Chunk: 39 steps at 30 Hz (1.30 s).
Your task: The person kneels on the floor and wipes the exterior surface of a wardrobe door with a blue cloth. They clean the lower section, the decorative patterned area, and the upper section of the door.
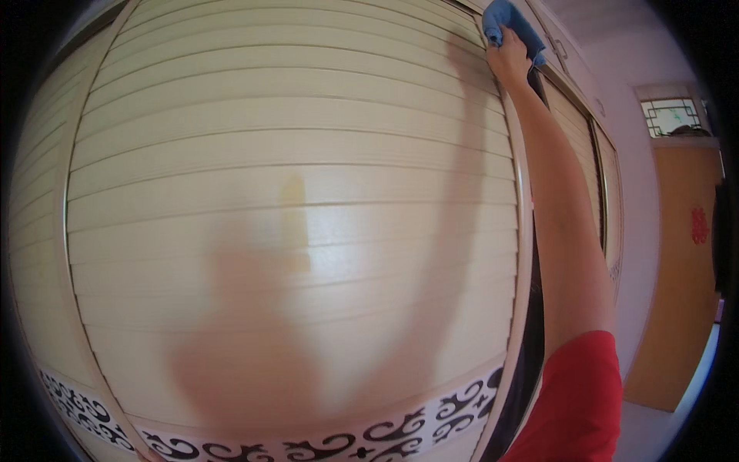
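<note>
My right arm is stretched high, and my right hand [509, 60] grips a folded blue cloth [522, 34]. The hand is at the upper right corner of a cream sliding wardrobe door [369, 144], beside its frame. Horizontal slats run across this door panel, and a band of dark scrollwork [323, 447] crosses its lower part. A yellowish mark [294, 225] shows near the middle of the panel. Only a sliver of my left hand [151, 455] appears at the bottom edge, by the door's left frame; its fingers cannot be made out.
Above the sliding doors are upper cabinets with a handle [560, 49]. A dark gap [531, 323] runs along the panel's right side. Further right stands a wooden room door [672, 277] with a red ornament [699, 226], below a transom window [672, 117]. Shadows fall across the panel.
</note>
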Tool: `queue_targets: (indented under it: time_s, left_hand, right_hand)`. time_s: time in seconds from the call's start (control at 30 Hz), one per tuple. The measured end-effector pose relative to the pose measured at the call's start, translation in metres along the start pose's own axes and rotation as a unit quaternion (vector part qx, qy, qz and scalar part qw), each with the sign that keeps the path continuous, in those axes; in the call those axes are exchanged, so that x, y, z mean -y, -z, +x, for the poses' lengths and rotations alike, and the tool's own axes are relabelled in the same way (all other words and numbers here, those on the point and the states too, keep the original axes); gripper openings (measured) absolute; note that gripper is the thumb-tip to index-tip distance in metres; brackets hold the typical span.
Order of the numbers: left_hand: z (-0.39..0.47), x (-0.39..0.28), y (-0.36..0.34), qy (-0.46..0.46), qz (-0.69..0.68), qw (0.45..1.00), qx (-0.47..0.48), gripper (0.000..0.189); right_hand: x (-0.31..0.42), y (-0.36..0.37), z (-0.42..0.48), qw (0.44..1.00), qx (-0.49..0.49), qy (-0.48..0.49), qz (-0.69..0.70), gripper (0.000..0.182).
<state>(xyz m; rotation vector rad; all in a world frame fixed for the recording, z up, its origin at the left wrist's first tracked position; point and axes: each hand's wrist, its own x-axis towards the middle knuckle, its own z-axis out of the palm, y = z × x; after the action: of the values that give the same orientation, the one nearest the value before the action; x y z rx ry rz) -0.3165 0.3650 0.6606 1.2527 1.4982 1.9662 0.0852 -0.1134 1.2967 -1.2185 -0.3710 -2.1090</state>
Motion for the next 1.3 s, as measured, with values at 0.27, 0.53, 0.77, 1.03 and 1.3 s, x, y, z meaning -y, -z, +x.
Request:
queue_targets:
  time_s: [0.27, 0.53, 0.77, 1.03, 1.3]
  left_hand:
    - [-0.007, 0.018, -0.019, -0.024, -0.082, 0.996, -0.017, 0.065]
    - [-0.001, 0.016, -0.010, -0.024, -0.104, 0.994, -0.002, 0.059]
    - [0.012, 0.042, -0.013, -0.143, -0.021, 0.988, -0.052, 0.063]
    - [0.006, 0.049, -0.005, -0.118, -0.084, 0.989, 0.021, 0.059]
    - [0.015, 0.071, 0.002, -0.111, -0.120, 0.976, 0.145, 0.070]
  right_hand:
    - [-0.007, -0.067, 0.038, 0.967, 0.194, -0.053, 0.156, 0.069]
    - [0.010, -0.075, 0.037, 0.968, 0.184, -0.111, 0.132, 0.085]
    - [0.161, -0.061, 0.027, 0.969, 0.216, -0.047, 0.111, 0.086]
    - [0.372, -0.053, 0.032, 0.968, 0.232, 0.082, 0.046, 0.077]
    - [0.586, -0.001, -0.007, 0.928, 0.294, 0.146, 0.177, 0.081]
